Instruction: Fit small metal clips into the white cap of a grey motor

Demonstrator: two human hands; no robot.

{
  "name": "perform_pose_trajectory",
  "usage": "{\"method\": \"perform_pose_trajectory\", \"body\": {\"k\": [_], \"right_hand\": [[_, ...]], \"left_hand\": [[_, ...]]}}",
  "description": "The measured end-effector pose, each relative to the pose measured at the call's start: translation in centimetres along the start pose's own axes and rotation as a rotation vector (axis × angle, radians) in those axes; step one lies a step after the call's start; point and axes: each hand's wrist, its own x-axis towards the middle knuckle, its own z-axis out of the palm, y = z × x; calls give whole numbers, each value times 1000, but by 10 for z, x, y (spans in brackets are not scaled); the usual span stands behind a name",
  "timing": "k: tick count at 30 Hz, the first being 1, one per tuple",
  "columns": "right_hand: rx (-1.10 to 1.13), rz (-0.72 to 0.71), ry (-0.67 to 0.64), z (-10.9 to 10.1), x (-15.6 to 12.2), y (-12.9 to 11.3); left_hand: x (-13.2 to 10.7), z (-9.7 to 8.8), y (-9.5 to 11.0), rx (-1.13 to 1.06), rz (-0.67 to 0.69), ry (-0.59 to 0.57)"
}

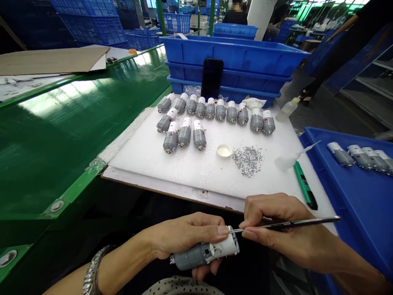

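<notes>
My left hand is wrapped round a small grey motor with a white end cap, held low in front of me near my lap. My right hand pinches metal tweezers, whose tip touches the motor's white end beside my left thumb. On the white foam pad farther off lie several more grey-and-white motors in rows, a small white dish and a heap of tiny shiny metal parts.
A green conveyor belt runs along the left. Stacked blue bins with a dark phone leaning on them stand behind the pad. A blue tray at right holds several motors. A green pen and squeeze bottles lie nearby.
</notes>
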Motion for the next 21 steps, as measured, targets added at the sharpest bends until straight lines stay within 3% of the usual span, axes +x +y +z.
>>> {"method": "perform_pose_trajectory", "body": {"k": [9,16,21], "right_hand": [[-131,-70,38,8,-6,-7],[-143,-55,29,3,-7,-5],[-148,-81,236,-4,-16,-2]], "left_hand": [[0,2,0,60,1,69],[1,3,-2,42,34,115],[5,-1,-7,-117,126,90]]}}
